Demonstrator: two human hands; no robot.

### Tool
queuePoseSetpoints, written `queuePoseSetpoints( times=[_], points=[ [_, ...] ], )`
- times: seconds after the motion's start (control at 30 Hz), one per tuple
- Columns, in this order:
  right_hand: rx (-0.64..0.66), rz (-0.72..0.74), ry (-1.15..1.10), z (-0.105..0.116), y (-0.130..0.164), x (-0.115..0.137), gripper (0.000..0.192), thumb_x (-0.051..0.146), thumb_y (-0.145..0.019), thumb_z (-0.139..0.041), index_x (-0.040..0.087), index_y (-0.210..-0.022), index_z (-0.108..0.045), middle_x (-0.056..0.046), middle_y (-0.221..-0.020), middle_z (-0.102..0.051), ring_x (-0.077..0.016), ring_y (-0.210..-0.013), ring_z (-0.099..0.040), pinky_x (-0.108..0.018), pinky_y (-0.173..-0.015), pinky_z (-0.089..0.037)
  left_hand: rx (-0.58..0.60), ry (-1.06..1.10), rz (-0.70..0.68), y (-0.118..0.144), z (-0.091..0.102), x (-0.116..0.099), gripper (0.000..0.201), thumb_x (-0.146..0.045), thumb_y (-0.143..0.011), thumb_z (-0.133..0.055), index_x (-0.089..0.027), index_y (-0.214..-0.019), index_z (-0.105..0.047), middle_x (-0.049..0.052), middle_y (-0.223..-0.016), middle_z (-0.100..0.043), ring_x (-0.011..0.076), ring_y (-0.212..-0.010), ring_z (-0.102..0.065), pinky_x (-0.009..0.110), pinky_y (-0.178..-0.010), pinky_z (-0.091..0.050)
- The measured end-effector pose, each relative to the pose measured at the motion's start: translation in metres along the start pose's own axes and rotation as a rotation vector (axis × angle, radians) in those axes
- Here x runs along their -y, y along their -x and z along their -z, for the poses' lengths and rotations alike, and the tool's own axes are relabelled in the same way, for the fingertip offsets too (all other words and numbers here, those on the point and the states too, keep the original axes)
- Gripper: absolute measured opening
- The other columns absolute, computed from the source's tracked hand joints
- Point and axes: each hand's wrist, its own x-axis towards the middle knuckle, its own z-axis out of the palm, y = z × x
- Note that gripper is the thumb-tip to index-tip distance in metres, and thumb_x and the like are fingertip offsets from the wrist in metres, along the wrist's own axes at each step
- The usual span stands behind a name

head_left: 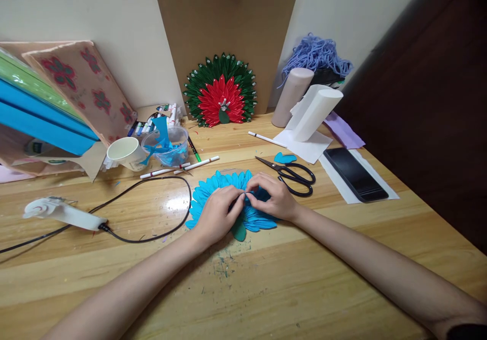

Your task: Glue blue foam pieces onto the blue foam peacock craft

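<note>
A fan of blue paper petals (pixel 205 194) lies on the wooden table, with a green oval piece (pixel 239 230) at its lower middle. Over it, my left hand (pixel 222 210) is closed in a pinch, thumb and forefinger pressed together. My right hand (pixel 272 195) pinches from the other side, its fingertips meeting those of the left near the middle of the fan. Whatever lies between the fingertips is too small to make out. Just beyond my right hand are black-handled scissors (pixel 294 172) and a loose blue paper piece (pixel 285 158).
A white glue gun (pixel 68 213) with a looping black cable rests at left. Behind stand a paper cup (pixel 126 153), a clear bowl of blue scraps (pixel 178 144) and a red-green paper peacock (pixel 221 89) against cardboard. At right are a white paper roll (pixel 319 114) and a phone (pixel 354 173).
</note>
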Motion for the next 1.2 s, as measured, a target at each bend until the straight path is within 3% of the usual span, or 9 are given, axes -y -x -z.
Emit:
queuePoseSetpoints(
  times=[0.2, 0.4, 0.6, 0.93, 1.2],
  points=[
    [-0.03, 0.042, 0.032, 0.0, -0.001, 0.0011, 0.007, 0.014, -0.078, -0.055, 0.02, -0.08, -0.051, -0.003, -0.073, -0.058, -0.0157, -0.068, -0.051, -0.031, -0.065, -0.045, -0.025, 0.009, 0.014, 0.0016, 0.0011, -0.0014, 0.022, -0.022, -0.09, -0.041, -0.019, -0.092, -0.063, 0.004, -0.084, -0.064, 0.0164, -0.08, -0.056, 0.029, -0.073, -0.039],
    [-0.155, 0.176, 0.145, 0.0034, 0.0, 0.0014, 0.012, 0.013, -0.078, -0.057, 0.022, -0.085, -0.052, -0.002, -0.075, -0.06, -0.0161, -0.071, -0.055, -0.032, -0.066, -0.046, -0.015, 0.17, 0.13, -0.0001, 0.0051, -0.0023, 0.038, -0.032, -0.093, -0.033, -0.017, -0.07, -0.06, 0.002, -0.07, -0.061, 0.0155, -0.071, -0.055, 0.027, -0.068, -0.039],
    [-0.143, 0.305, 0.281, 0.0037, 0.0024, 0.0026, 0.016, 0.013, -0.077, -0.062, 0.022, -0.088, -0.055, -0.003, -0.078, -0.062, -0.0155, -0.073, -0.057, -0.03, -0.065, -0.047, -0.004, 0.324, 0.194, -0.003, 0.0058, 0.0002, 0.041, -0.038, -0.09, -0.039, -0.016, -0.058, -0.051, -0.001, -0.06, -0.053, 0.0121, -0.062, -0.049, 0.024, -0.061, -0.036],
    [-0.141, 0.372, 0.372, 0.0048, 0.0026, 0.0041, 0.015, 0.015, -0.079, -0.061, 0.023, -0.09, -0.056, -0.002, -0.078, -0.063, -0.0151, -0.073, -0.058, -0.028, -0.064, -0.049, -0.019, 0.461, 0.225, -0.0039, 0.0056, -0.0011, 0.02, -0.031, -0.085, -0.047, -0.016, -0.072, -0.052, -0.002, -0.065, -0.051, 0.011, -0.062, -0.046, 0.023, -0.06, -0.037],
    [-0.112, 0.262, 0.279, 0.0029, 0.0004, 0.0062, 0.011, 0.014, -0.077, -0.06, 0.021, -0.084, -0.056, -0.004, -0.081, -0.061, -0.0164, -0.075, -0.056, -0.031, -0.066, -0.047, -0.057, 0.451, 0.233, -0.0031, 0.0043, 0.0009, 0.018, -0.032, -0.084, -0.051, -0.016, -0.076, -0.053, -0.002, -0.068, -0.053, 0.0109, -0.062, -0.047, 0.023, -0.061, -0.037]
  ],
)
